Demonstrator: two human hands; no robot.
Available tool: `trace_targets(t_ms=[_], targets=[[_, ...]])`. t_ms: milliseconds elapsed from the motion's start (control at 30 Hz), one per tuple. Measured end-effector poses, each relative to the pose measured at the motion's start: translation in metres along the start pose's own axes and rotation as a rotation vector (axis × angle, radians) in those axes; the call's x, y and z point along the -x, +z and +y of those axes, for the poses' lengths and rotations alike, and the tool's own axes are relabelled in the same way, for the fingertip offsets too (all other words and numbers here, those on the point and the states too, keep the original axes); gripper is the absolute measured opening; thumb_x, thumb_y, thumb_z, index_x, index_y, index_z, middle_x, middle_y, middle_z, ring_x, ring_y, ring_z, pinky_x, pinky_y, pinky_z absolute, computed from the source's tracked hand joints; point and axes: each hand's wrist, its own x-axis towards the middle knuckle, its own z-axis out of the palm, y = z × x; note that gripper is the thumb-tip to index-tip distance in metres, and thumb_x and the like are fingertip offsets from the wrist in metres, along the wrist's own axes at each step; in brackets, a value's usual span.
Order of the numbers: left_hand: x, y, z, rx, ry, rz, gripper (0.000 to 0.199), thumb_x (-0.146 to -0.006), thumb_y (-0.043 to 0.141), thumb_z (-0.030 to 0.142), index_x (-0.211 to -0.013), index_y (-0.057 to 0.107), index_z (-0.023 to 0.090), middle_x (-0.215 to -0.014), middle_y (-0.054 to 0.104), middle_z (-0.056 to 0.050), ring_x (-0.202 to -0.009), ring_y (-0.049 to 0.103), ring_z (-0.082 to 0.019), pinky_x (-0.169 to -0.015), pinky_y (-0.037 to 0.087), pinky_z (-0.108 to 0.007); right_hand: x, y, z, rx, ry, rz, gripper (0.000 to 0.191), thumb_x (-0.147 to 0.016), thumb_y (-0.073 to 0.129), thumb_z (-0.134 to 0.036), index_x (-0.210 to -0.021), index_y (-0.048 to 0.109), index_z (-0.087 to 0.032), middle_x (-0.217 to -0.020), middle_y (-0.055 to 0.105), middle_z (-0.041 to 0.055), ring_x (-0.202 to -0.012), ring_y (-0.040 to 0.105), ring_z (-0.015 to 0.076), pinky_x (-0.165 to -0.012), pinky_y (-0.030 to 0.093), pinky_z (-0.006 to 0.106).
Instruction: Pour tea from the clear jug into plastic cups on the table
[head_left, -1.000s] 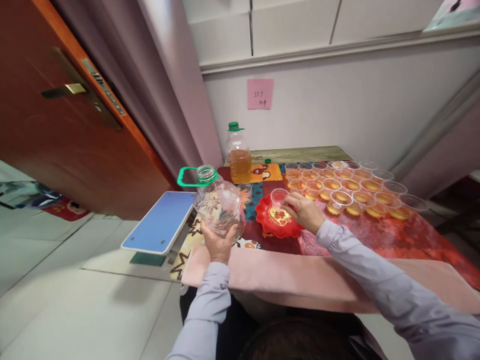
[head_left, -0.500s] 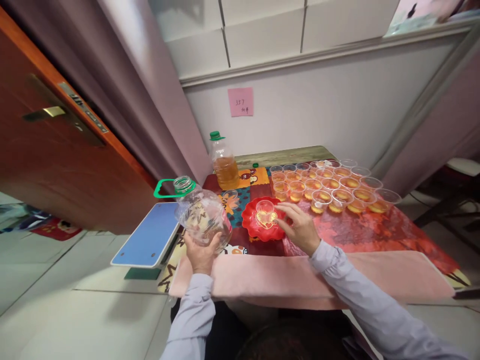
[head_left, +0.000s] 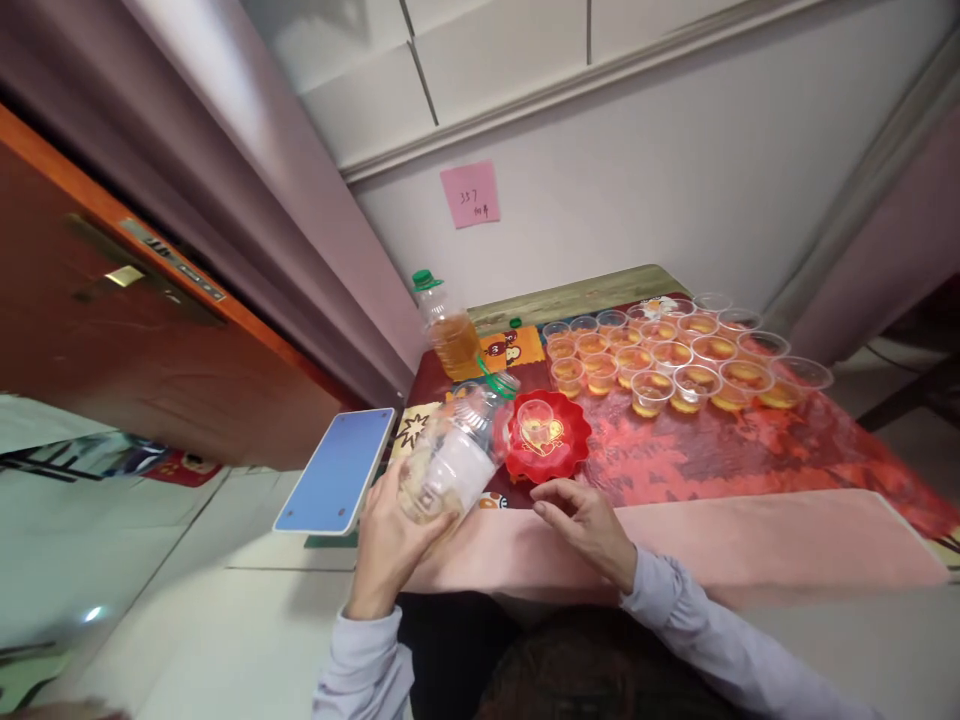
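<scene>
My left hand grips the lower part of a large clear plastic bottle, now tilted with its uncapped neck and green handle leaning right. A clear plastic cup stands in a red scalloped bowl beside the bottle's neck. I cannot make out any liquid coming from the mouth. My right hand hovers by the bowl's near edge, fingers loosely bent, thumb a little apart, nothing between them. Rows of clear cups with amber liquid fill the table's right back.
Behind the tilted bottle stands another bottle, green-capped and part full of amber liquid. A loose green cap lies near the table's back edge. To the left is a blue board; a pink cloth covers the table's front edge.
My left hand has tipped the bottle from nearly upright over to the right, towards the bowl. My right hand has drawn back from the cup to the bowl's near side.
</scene>
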Motion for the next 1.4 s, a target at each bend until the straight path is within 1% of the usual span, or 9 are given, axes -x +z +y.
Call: trace_targets(t_ms=[67,167,300,467,600,700,833,1133,1400], targets=[[-0.006,-0.006,0.004,-0.072,0.049,-0.085,0.094,-0.06,0.089,0.044,-0.145,0.056,0.022,-0.142,0.07,-0.015,-0.134,0.063,-0.04,-0.117,0.049,-0.057,0.0,-0.005,0.005,-0.004,0.034,0.001,0.022,-0.095,0.067,-0.039,-0.102,0.08,-0.023,-0.098,0.084,0.0068,-0.087,0.077,0.0238,-0.077,0.059,0.036],[-0.013,-0.014,0.012,-0.145,0.053,-0.175,0.093,-0.061,0.088,0.042,-0.146,0.056,0.021,-0.144,0.069,-0.014,-0.134,0.063,-0.04,-0.115,0.05,-0.057,0.002,-0.008,0.011,-0.034,0.066,-0.003,0.023,-0.095,0.066,-0.039,-0.104,0.08,-0.023,-0.1,0.084,0.007,-0.09,0.078,0.0247,-0.079,0.06,0.036],[-0.017,-0.025,0.021,-0.248,0.028,-0.209,0.091,-0.065,0.086,0.042,-0.148,0.055,0.02,-0.147,0.067,-0.015,-0.136,0.061,-0.04,-0.115,0.049,-0.057,0.006,-0.009,0.02,-0.028,0.065,-0.016,0.02,-0.096,0.065,-0.035,-0.102,0.08,-0.023,-0.1,0.084,0.0068,-0.091,0.079,0.0248,-0.081,0.061,0.036],[-0.023,-0.037,0.028,-0.357,0.076,-0.27,0.089,-0.07,0.081,0.041,-0.151,0.052,0.019,-0.146,0.067,-0.015,-0.136,0.062,-0.039,-0.112,0.05,-0.056,0.017,-0.013,0.037,0.063,0.058,-0.022,0.019,-0.098,0.062,-0.032,-0.1,0.079,-0.023,-0.095,0.084,0.0068,-0.083,0.079,0.0235,-0.071,0.06,0.032],[-0.028,-0.043,0.033,-0.452,0.125,-0.272,0.088,-0.074,0.078,0.044,-0.154,0.049,0.02,-0.148,0.065,-0.017,-0.137,0.061,-0.04,-0.11,0.049,-0.055,0.024,-0.013,0.045,0.159,-0.024,-0.025,0.019,-0.102,0.059,-0.029,-0.1,0.077,-0.023,-0.093,0.083,0.0057,-0.083,0.08,0.022,-0.073,0.059,0.031],[-0.033,-0.049,0.037,-0.552,0.132,-0.265,0.081,-0.079,0.073,0.042,-0.153,0.05,0.02,-0.145,0.067,-0.018,-0.135,0.061,-0.041,-0.107,0.048,-0.054,0.026,-0.01,0.046,0.239,-0.089,-0.037,0.017,-0.103,0.06,-0.027,-0.099,0.076,-0.023,-0.092,0.082,0.005,-0.083,0.08,0.0215,-0.074,0.059,0.031],[-0.04,-0.057,0.04,-0.624,0.145,-0.262,0.078,-0.08,0.074,0.044,-0.151,0.052,0.02,-0.143,0.067,-0.018,-0.135,0.06,-0.042,-0.104,0.046,-0.052,0.026,-0.007,0.046,0.281,-0.131,-0.042,0.015,-0.103,0.06,-0.025,-0.1,0.075,-0.023,-0.092,0.082,0.005,-0.082,0.08,0.0209,-0.073,0.06,0.03],[-0.047,-0.057,0.045,-0.658,0.194,-0.258,0.084,-0.081,0.077,0.04,-0.155,0.047,0.016,-0.15,0.064,-0.021,-0.137,0.058,-0.042,-0.108,0.042,-0.055,0.027,-0.008,0.046,0.312,-0.154,-0.057,0.016,-0.105,0.06,-0.028,-0.101,0.075,-0.023,-0.091,0.081,0.0051,-0.08,0.079,0.0205,-0.071,0.06,0.03],[-0.052,-0.064,0.06,-0.686,0.191,-0.25,0.087,-0.077,0.081,0.038,-0.156,0.049,0.019,-0.144,0.067,-0.019,-0.135,0.059,-0.042,-0.11,0.042,-0.057,0.027,-0.008,0.045,0.309,-0.154,-0.068,0.016,-0.105,0.06,-0.027,-0.101,0.075,-0.022,-0.09,0.08,0.0051,-0.079,0.079,0.02,-0.071,0.059,0.029]])
